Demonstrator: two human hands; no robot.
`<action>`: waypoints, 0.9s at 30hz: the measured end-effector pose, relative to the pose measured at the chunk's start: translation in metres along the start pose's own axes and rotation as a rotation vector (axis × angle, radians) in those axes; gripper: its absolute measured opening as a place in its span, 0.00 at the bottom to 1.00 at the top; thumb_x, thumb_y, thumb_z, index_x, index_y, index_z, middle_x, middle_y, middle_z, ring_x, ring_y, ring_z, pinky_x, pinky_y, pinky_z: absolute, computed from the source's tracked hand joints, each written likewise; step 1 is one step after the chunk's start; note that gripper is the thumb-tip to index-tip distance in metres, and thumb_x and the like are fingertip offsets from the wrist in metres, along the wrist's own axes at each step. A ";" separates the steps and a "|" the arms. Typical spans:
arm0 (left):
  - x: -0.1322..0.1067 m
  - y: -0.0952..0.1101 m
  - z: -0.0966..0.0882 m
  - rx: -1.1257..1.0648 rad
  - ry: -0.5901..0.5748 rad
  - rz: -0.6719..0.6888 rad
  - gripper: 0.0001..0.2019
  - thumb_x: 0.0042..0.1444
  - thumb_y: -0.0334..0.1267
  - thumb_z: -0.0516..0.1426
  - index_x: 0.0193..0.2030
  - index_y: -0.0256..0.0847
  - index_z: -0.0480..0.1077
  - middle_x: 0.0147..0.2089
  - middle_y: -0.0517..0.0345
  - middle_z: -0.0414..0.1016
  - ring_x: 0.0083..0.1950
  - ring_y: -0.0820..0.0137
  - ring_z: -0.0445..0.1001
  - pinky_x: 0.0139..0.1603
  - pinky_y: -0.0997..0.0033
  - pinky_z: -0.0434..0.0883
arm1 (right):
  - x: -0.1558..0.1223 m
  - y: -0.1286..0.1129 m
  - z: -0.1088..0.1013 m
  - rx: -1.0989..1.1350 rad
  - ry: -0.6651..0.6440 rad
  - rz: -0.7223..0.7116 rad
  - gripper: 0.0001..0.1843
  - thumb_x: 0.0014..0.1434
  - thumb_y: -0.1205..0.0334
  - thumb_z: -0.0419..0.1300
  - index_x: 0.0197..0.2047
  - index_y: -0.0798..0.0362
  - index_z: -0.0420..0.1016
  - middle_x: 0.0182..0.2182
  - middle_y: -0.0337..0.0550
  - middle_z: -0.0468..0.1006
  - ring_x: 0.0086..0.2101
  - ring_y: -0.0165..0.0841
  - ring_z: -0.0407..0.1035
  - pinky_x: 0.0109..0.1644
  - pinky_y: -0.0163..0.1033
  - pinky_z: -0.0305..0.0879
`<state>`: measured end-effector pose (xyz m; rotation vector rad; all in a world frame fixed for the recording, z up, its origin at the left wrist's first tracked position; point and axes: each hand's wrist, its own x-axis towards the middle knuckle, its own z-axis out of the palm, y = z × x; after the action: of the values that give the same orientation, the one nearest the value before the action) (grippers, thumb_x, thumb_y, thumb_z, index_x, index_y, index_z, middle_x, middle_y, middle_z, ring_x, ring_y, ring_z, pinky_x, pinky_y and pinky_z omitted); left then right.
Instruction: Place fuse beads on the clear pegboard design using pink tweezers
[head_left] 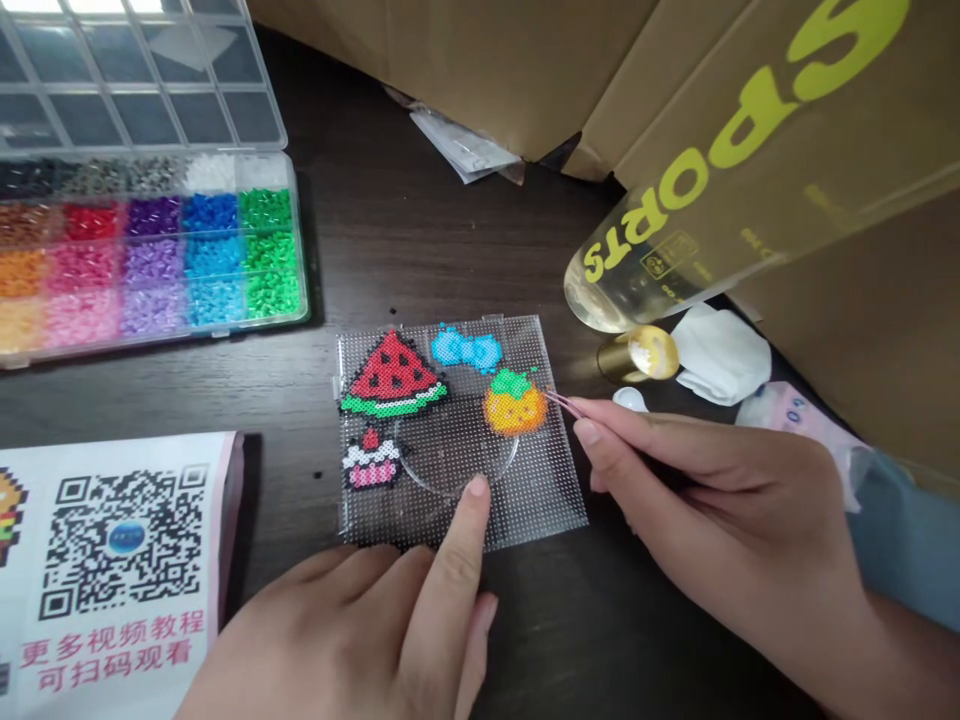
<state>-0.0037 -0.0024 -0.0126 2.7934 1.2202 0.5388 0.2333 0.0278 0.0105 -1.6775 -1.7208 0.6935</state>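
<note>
A clear square pegboard lies on the dark table. On it sit a bead watermelon slice, a blue bow, an orange fruit with green top and a small pink cupcake. My left hand has its index finger stretched out, pressing the board's near edge, the other fingers curled under. My right hand pinches thin tweezers whose tip touches the orange fruit's right edge.
A bead organiser with several coloured compartments and open lid stands at far left. A printed sheet with QR code lies near left. A clear bottle, gold cap, tissue and cardboard boxes crowd the right and back.
</note>
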 end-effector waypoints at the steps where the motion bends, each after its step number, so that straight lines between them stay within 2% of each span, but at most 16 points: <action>1: 0.000 0.000 0.000 -0.003 -0.003 0.007 0.18 0.74 0.34 0.50 0.64 0.28 0.70 0.26 0.65 0.78 0.20 0.69 0.75 0.18 0.62 0.69 | 0.000 0.000 0.000 0.010 0.004 0.002 0.18 0.67 0.69 0.66 0.51 0.34 0.88 0.33 0.22 0.88 0.28 0.18 0.79 0.34 0.19 0.74; 5: 0.001 -0.001 -0.001 0.000 -0.004 0.012 0.18 0.74 0.33 0.50 0.64 0.28 0.70 0.25 0.65 0.77 0.19 0.68 0.75 0.18 0.62 0.69 | 0.000 -0.001 -0.001 0.028 0.009 0.010 0.19 0.66 0.70 0.66 0.51 0.35 0.88 0.32 0.22 0.87 0.29 0.18 0.79 0.35 0.19 0.75; 10: 0.001 0.000 -0.003 0.006 -0.026 0.007 0.18 0.73 0.33 0.49 0.64 0.28 0.69 0.26 0.65 0.78 0.20 0.67 0.76 0.18 0.62 0.70 | 0.001 -0.001 0.002 0.029 -0.020 0.030 0.15 0.66 0.67 0.67 0.51 0.39 0.88 0.34 0.27 0.89 0.29 0.23 0.80 0.35 0.25 0.78; 13: 0.003 0.000 -0.004 -0.020 -0.038 0.013 0.18 0.72 0.33 0.50 0.64 0.27 0.69 0.27 0.62 0.80 0.21 0.67 0.78 0.18 0.62 0.71 | 0.000 0.000 0.003 0.039 -0.001 0.033 0.15 0.66 0.67 0.67 0.51 0.38 0.88 0.31 0.28 0.87 0.25 0.25 0.77 0.33 0.29 0.79; 17: 0.002 0.000 -0.004 -0.025 -0.022 0.006 0.18 0.73 0.32 0.49 0.64 0.27 0.69 0.28 0.62 0.81 0.22 0.68 0.78 0.19 0.63 0.72 | -0.003 0.003 0.001 0.024 0.037 0.031 0.14 0.66 0.65 0.68 0.50 0.37 0.89 0.25 0.31 0.83 0.19 0.25 0.69 0.23 0.32 0.71; 20: -0.001 0.001 -0.002 -0.036 -0.025 0.002 0.19 0.73 0.32 0.49 0.65 0.27 0.68 0.28 0.63 0.80 0.21 0.68 0.77 0.19 0.63 0.73 | -0.003 0.004 0.000 0.020 0.028 0.031 0.15 0.66 0.64 0.68 0.51 0.37 0.89 0.24 0.31 0.82 0.18 0.25 0.67 0.20 0.32 0.67; 23: -0.001 0.001 -0.001 -0.040 -0.050 0.003 0.19 0.72 0.31 0.50 0.65 0.26 0.68 0.28 0.63 0.81 0.22 0.68 0.78 0.20 0.63 0.74 | -0.002 0.003 0.000 0.031 0.013 0.026 0.16 0.66 0.65 0.67 0.52 0.36 0.88 0.26 0.30 0.84 0.20 0.25 0.71 0.23 0.31 0.71; 27: 0.002 0.000 -0.004 -0.044 -0.027 0.025 0.19 0.73 0.32 0.50 0.65 0.25 0.68 0.28 0.62 0.80 0.22 0.67 0.78 0.19 0.63 0.74 | 0.001 -0.001 0.002 0.026 -0.018 0.024 0.15 0.67 0.66 0.67 0.52 0.39 0.88 0.31 0.32 0.87 0.25 0.27 0.77 0.27 0.31 0.76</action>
<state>-0.0037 -0.0018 -0.0084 2.7735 1.1561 0.5206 0.2313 0.0289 0.0095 -1.6810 -1.7000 0.7413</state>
